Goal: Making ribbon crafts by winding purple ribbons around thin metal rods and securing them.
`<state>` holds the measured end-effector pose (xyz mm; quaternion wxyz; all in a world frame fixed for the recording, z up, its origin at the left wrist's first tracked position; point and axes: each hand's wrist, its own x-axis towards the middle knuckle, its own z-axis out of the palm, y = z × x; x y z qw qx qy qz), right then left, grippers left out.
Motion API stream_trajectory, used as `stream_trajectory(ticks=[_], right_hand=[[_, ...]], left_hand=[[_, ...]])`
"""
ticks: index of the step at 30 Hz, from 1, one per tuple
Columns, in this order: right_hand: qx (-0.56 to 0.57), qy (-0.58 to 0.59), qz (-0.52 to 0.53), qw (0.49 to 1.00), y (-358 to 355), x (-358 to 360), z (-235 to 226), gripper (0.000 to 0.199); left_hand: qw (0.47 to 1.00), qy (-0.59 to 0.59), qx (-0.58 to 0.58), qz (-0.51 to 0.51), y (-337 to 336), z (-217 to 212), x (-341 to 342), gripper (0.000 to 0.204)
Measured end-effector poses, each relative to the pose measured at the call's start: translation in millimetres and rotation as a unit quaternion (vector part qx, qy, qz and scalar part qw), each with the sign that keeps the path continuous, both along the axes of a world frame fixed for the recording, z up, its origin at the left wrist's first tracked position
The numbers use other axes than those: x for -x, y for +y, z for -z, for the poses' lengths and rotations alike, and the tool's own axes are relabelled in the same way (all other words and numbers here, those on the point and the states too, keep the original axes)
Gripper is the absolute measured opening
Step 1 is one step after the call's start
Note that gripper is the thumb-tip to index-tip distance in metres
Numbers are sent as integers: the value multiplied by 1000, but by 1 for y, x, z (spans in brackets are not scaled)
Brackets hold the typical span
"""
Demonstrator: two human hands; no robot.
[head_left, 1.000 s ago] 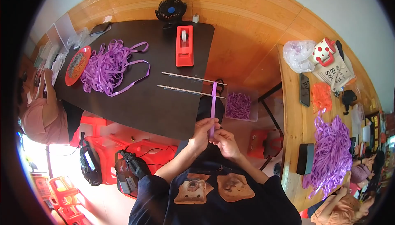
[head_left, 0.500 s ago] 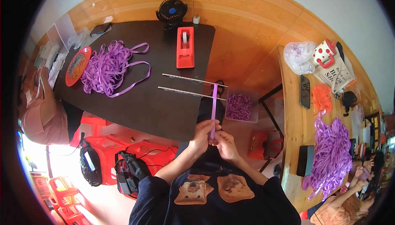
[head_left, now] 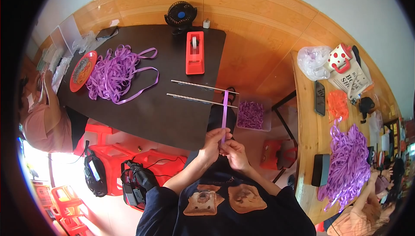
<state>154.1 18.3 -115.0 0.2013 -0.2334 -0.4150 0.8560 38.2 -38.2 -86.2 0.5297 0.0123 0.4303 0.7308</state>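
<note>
Both my hands meet just off the near edge of a dark table [head_left: 155,115]. My left hand [head_left: 214,143] and my right hand [head_left: 233,152] pinch the lower end of a flat purple ribbon strip [head_left: 225,110], which stands straight up from my fingers. Behind the strip, two thin pale sticks [head_left: 199,87] lie side by side on the table. A heap of purple ribbon [head_left: 114,74] lies at the table's left. A red tape dispenser [head_left: 194,52] sits near the far edge.
A clear box of purple ribbon bits [head_left: 250,115] sits below the table on the right. A small black fan [head_left: 179,15] and a red plate [head_left: 82,69] are on the table. Red stools [head_left: 147,160] stand on the left. Another person [head_left: 41,115] sits at far left. A wooden bench [head_left: 309,119] holds ribbon piles.
The view has shifted slightly. My hands stay together on the purple strip, which remains upright.
</note>
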Motion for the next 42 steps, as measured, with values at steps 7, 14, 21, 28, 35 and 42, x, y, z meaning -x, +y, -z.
stream_trajectory(ticks=[7, 14, 21, 28, 35, 42], right_hand=[[-2, 14, 10, 1000, -3, 0, 2, 8], [-48, 2, -20, 999, -7, 0, -7, 15], [-87, -6, -34, 996, -4, -2, -16, 15], [-789, -49, 167, 590, 37, 9, -53, 35], [-899, 37, 150, 409, 47, 29, -68, 32], [-909, 75, 129, 389, 51, 33, -77, 25]], left_hand=[[998, 52, -32, -17, -8, -10, -8, 23], [996, 92, 4, -16, -26, -5, -13, 11], [993, 117, -12, -25, -26, -5, -12, 11], [987, 155, 23, -39, -34, 1, -10, 9], [988, 146, 7, -58, -39, -8, -11, 10], [988, 141, -31, -57, -47, -16, -15, 3]])
